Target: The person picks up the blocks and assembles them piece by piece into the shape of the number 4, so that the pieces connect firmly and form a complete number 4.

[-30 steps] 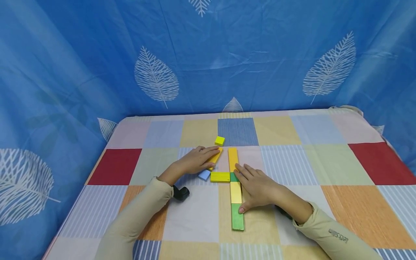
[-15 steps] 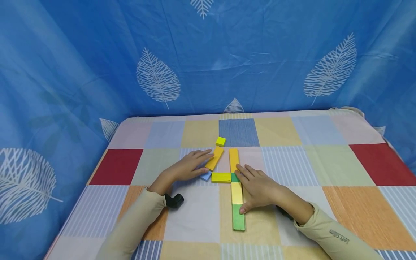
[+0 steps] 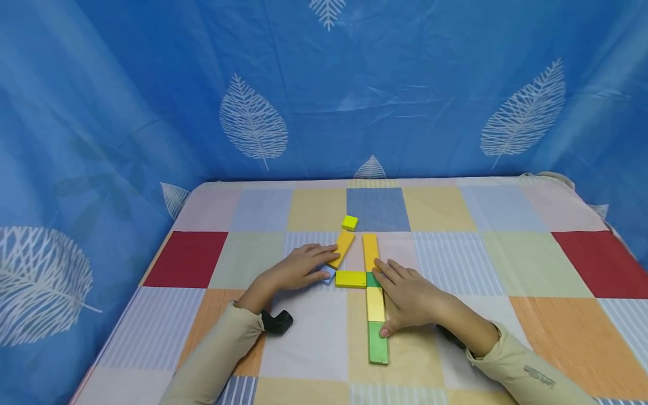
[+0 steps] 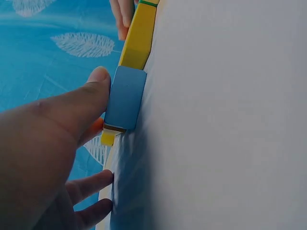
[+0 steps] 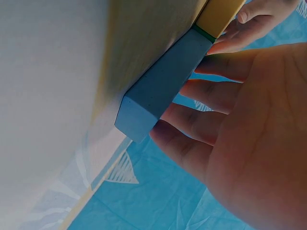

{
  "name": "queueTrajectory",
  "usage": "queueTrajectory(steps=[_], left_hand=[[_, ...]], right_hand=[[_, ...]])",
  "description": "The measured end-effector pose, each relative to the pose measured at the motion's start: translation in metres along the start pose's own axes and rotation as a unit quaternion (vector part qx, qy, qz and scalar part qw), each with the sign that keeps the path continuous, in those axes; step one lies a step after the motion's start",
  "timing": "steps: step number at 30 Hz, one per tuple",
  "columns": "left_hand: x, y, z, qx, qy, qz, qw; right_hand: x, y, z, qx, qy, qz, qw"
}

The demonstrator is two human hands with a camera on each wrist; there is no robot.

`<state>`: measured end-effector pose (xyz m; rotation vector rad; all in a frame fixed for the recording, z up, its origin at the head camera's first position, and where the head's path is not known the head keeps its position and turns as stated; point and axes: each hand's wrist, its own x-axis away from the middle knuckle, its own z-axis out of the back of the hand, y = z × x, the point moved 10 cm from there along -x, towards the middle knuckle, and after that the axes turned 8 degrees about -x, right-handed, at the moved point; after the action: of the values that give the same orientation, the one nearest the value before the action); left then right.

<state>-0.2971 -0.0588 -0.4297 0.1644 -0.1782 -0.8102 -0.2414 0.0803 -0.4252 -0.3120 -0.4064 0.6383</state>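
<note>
In the head view my left hand (image 3: 301, 267) lies with extended fingers over the lower left side of a slanted orange block (image 3: 345, 243). Its thumb touches a small blue block (image 4: 125, 98), which is partly covered in the head view. A yellow block (image 3: 350, 279) lies sideways against a column of an orange block (image 3: 370, 252), a small green block (image 3: 372, 279), a pale yellow block (image 3: 375, 304) and a light green block (image 3: 378, 351). My right hand (image 3: 412, 295) rests along this column, fingertips at the small green block and thumb on the light green one.
A small bright yellow block (image 3: 350, 223) lies just beyond the slanted one. A patchwork cloth (image 3: 471, 256) covers the table, and a blue leaf-print curtain (image 3: 395, 101) hangs behind it.
My left hand drew back down and left off the slanted orange block, then came forward over its lower side, thumb at the blue block. The right hand stays on the column.
</note>
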Motion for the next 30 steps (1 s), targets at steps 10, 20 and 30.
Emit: queueTrajectory(steps=[10, 20, 30], left_hand=[[-0.002, 0.001, 0.0, -0.01, 0.001, -0.002, 0.9999], [0.001, -0.003, -0.005, 0.0, 0.005, 0.005, 1.0], [0.001, -0.001, -0.002, 0.003, 0.003, 0.001, 1.0]], right_hand=[[0.003, -0.001, 0.001, 0.0, 0.012, 0.006, 0.9999], [-0.002, -0.005, 0.002, 0.027, 0.013, 0.002, 0.9995], [-0.007, -0.005, 0.03, 0.035, 0.038, 0.0, 0.9987]])
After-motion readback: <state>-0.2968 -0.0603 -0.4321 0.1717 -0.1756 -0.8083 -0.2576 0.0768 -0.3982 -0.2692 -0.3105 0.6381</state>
